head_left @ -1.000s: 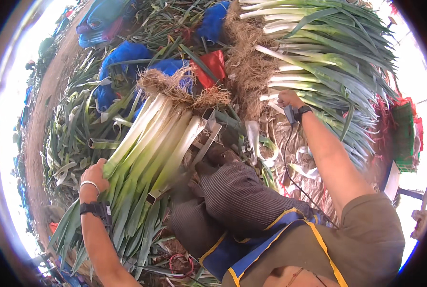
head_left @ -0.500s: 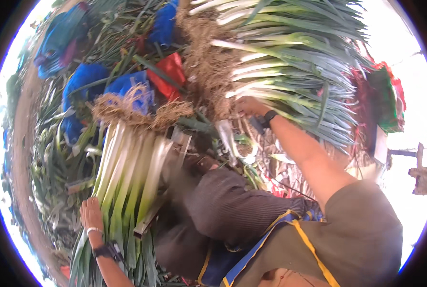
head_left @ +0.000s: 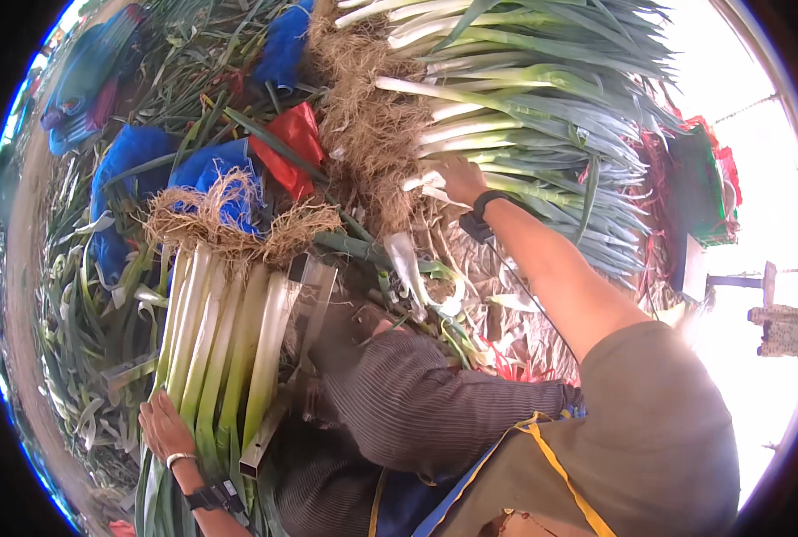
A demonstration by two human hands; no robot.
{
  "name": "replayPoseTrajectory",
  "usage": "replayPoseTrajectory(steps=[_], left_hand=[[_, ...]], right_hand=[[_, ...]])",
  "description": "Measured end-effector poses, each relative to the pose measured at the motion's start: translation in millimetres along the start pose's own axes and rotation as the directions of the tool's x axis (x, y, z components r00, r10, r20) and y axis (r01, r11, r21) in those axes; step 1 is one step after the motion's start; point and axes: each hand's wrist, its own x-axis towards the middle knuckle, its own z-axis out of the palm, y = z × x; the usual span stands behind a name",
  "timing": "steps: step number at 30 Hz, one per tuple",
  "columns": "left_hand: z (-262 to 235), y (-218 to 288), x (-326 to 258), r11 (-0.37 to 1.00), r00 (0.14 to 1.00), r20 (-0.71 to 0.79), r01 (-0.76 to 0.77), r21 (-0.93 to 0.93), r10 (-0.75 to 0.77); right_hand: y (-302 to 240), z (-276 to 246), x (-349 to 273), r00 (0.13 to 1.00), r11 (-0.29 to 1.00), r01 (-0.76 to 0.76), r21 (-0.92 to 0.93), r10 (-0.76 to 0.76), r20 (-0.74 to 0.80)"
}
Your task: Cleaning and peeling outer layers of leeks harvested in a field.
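Observation:
A bundle of leeks (head_left: 204, 331) lies on the left with its tangled roots (head_left: 211, 219) pointing away from me. My left hand (head_left: 165, 427) rests on the left side of the bundle, fingers stretched over the stalks where they turn green. At the upper right is a large pile of leeks (head_left: 524, 89), roots toward the left and leaves toward the right. My right hand (head_left: 460, 182) is at the near edge of that pile, its fingers curled around a leek (head_left: 421, 183) by its white stalk. The fingertips are partly hidden.
Metal rails (head_left: 314, 295) stand beside the bundle. A red cloth-like piece (head_left: 290, 148) and blue bags (head_left: 131, 161) lie among leaf scraps at the left. My knee (head_left: 390, 376) is between my arms. A green and red sack (head_left: 712, 188) stands at the right.
My right hand has moved slightly farther over the near edge of the pile, and a white stalk end now shows beside its fingers. My left hand stays on the bundle. The view has shifted a little.

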Motion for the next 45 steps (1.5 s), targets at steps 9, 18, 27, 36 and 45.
replayPoseTrajectory(steps=[9, 18, 27, 36, 45], left_hand=[[0.7, -1.0, -2.1, 0.996, 0.997, 0.043, 0.066, 0.054, -0.068], [-11.2, 10.2, 3.0, 0.994, 0.991, 0.088, 0.092, 0.066, -0.098], [-15.6, 7.9, -1.8, 0.99, 0.978, 0.156, 0.134, 0.045, -0.139], [-109.0, 67.9, -8.6, 0.816, 0.916, -0.402, -0.224, -0.532, -0.011], [-375.4, 277.8, -72.1, 0.446, 0.487, -0.848, -0.819, -0.36, 0.209]], right_hand=[[-3.1, 14.5, -3.4, 0.986, 0.962, 0.046, -0.27, -0.001, 0.164], [51.2, -48.0, -53.7, 0.961, 0.961, 0.276, -0.038, -0.274, 0.043], [-58.3, -227.0, -86.6, 0.74, 0.643, 0.666, 0.38, -0.501, -0.449], [-108.7, -480.4, -61.9, 0.39, 0.068, 0.92, 0.386, -0.044, -0.92], [-114.1, -576.6, -145.8, 0.506, -0.453, 0.799, 0.395, 0.154, -0.848]])
